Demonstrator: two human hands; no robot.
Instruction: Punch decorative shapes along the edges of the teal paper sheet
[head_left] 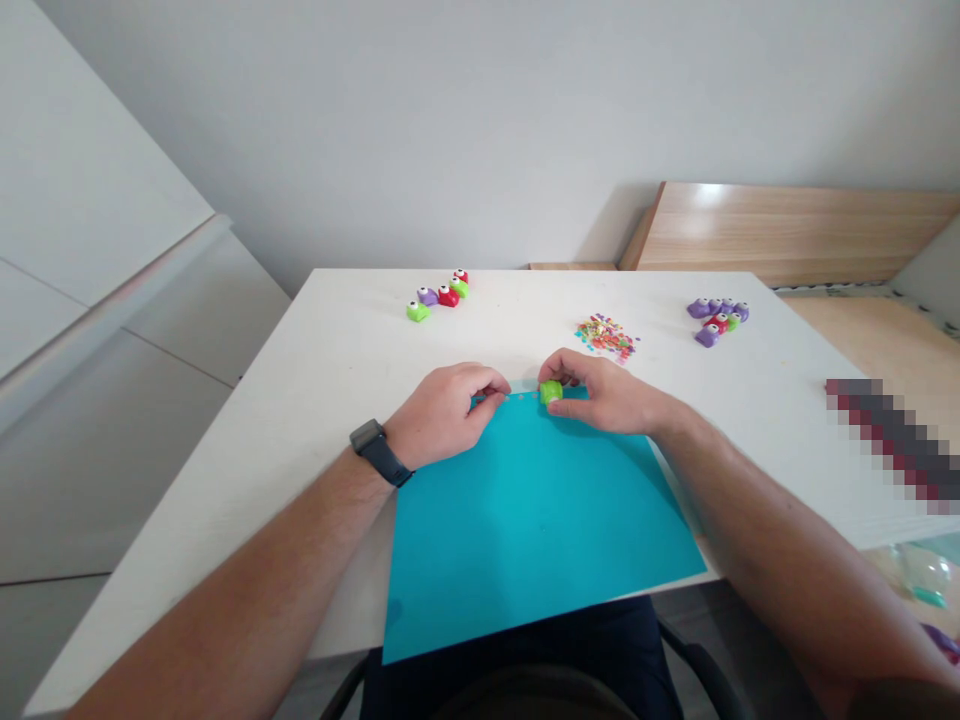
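A blue sheet of paper (540,510) lies in front of me, its near edge reaching past the table's front. My left hand (454,410), with a dark watch on the wrist, pinches at the sheet's far edge. Thumb and fingertips meet there; anything smaller between them is too tiny to make out. Fingers and thumb of my right hand (600,388) close around a small green craft punch (551,392) set at the same edge, right of my left fingertips. Small pale marks run along the edge between the hands.
Colourful paper confetti (606,338) is heaped beyond my right hand. Several craft punches with eye-like tops (439,293) stand at the back left, and another group (718,318) at the back right. A blurred dark-and-red object (892,440) lies at the right of the white table (300,400).
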